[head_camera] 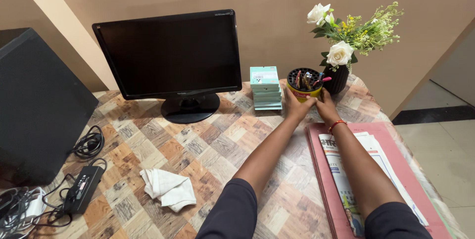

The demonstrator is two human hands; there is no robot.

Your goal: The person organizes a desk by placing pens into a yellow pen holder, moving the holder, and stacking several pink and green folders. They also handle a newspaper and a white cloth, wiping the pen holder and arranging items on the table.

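Looking down from the head camera, the only view we have, we see both our arms stretched forward across the desk [208, 145] to the yellow pen holder [304, 85]. It stands upright near the far edge of the desk, so its long axis is vertical, and it is full of pens. It lies straight ahead of both hands, between them.

Our left hand [297, 105] touches the lower left side of the pen holder, and our right hand [326, 104] touches its lower right side. The fingers of both hands are curved around the base, partly open, in contact with the wall of the pen holder; we cannot tell whether they press it firmly. The two hands are equally near, one on each side, and their fingertips almost meet in front of it.

Just left of the pen holder is a stack of small pale green boxes [265, 88], and just right of it, a dark vase with white roses [340, 66]. Both neighbours are close, so the free space is mostly toward us. Our right forearm passes over a pink folder with papers [391, 165]. A black monitor [170, 56] and a white cloth [168, 189] are well apart, to the left.
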